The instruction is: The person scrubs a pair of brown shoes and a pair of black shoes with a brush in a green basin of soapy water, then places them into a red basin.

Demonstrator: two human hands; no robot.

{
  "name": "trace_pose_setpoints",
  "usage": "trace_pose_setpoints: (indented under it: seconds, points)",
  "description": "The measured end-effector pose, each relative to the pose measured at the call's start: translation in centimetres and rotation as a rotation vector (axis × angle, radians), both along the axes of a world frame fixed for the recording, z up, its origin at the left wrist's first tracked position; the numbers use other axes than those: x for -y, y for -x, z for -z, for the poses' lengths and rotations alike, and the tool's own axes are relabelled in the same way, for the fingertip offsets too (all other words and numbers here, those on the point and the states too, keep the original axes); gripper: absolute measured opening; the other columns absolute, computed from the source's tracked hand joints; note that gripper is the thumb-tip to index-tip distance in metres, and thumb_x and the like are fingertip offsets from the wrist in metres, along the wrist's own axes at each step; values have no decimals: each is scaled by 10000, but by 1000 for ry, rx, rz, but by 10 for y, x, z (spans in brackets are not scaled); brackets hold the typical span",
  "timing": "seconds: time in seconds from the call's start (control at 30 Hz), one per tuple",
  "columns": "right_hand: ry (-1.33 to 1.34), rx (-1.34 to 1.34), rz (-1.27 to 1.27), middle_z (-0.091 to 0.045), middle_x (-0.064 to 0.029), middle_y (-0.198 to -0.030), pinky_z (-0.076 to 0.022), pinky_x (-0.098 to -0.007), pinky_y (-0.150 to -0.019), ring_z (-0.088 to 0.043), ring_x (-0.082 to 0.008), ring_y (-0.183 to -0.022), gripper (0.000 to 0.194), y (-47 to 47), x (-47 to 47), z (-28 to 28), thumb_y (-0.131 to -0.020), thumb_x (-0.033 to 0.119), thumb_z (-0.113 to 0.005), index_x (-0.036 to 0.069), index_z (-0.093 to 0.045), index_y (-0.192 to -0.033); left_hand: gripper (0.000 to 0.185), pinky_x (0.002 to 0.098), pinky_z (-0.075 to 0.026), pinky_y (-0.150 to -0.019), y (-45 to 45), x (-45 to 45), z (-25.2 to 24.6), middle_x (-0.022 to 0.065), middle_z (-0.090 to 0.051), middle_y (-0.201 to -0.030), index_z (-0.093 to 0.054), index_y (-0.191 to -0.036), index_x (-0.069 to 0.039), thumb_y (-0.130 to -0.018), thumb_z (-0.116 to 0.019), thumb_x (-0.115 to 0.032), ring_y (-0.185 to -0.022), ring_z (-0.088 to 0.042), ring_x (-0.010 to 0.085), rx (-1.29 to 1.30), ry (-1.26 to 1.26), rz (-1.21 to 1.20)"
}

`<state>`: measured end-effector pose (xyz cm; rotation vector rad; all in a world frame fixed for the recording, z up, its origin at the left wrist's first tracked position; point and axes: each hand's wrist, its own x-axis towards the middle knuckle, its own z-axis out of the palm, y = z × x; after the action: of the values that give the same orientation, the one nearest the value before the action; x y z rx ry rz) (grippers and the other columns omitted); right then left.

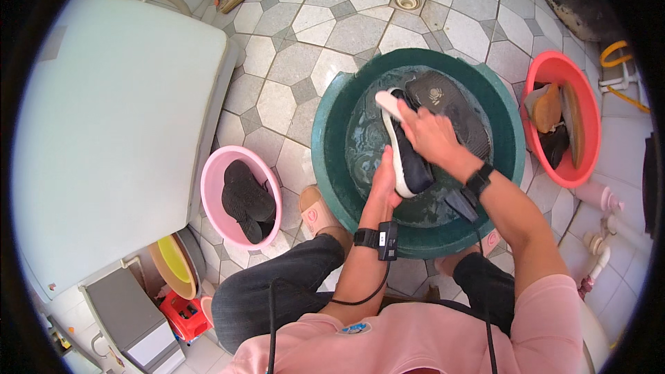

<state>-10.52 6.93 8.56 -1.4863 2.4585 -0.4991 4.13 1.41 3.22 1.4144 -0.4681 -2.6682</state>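
A large green plastic tub [332,202] with water stands on the floor before me. Over the water my left hand [385,179] holds a black shoe with a white sole [410,163] by its side near the lower end. My right hand [428,132] grips a pale-handled tool [387,103], probably a brush, lying against the upper part of the shoe; its working side is hidden. Beside the shoe, a dark ribbed mat-like piece [452,106] with a pale emblem lies in the water. A dark object [461,206], not clearly identifiable, is near my right wrist.
A pink basin [208,202] with black shoes [248,200] stands left of the tub. At the right is a red basin [596,130] holding shoes and tan insoles [546,109]. A floor drain [407,1] lies beyond the tub, and a white appliance [130,114] fills the left side.
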Motion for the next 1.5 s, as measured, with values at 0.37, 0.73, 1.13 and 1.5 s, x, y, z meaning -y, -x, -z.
trace_pose_setpoints:
  seconds: [0.37,0.73,1.13,1.5]
  points:
    - [-19,136,273,-678,-235,-818,-538,-569,-666,-665,-457,-716,357,13,15,54,-979,269,-545,128,-540,-1307,527,398,-584,-868,-14,7,5,115,-701,-1158,-604,-1284,-37,-1069,-396,-470,-972,-706,237,69,36,78]
    - [19,228,599,-691,-170,-1087,-519,-551,-781,-667,-419,-929,482,-17,-28,88,-1026,331,-468,201,-418,-1487,458,442,-484,-935,-24,-6,34,328,-646,-1152,-625,-1328,-76,-1046,-443,-387,-1085,-633,412,391,1219,374]
    - [-450,167,31,-708,-252,-909,-568,-493,-751,-713,-405,-811,267,-9,-49,89,-911,176,-552,-12,-555,-1100,835,612,-423,-984,16,-39,8,328,-398,-1368,-196,-1586,-206,-932,-628,-493,-1210,-441,527,888,1200,755]
    - [-231,478,13,-605,-346,-1058,-515,-573,-753,-635,-514,-846,740,-72,-130,-8,-946,146,-537,-46,-138,-1540,513,346,-490,-909,34,-29,33,88,-617,-1195,-511,-1350,-26,-1046,-506,-439,-1086,-585,193,152,394,-162]
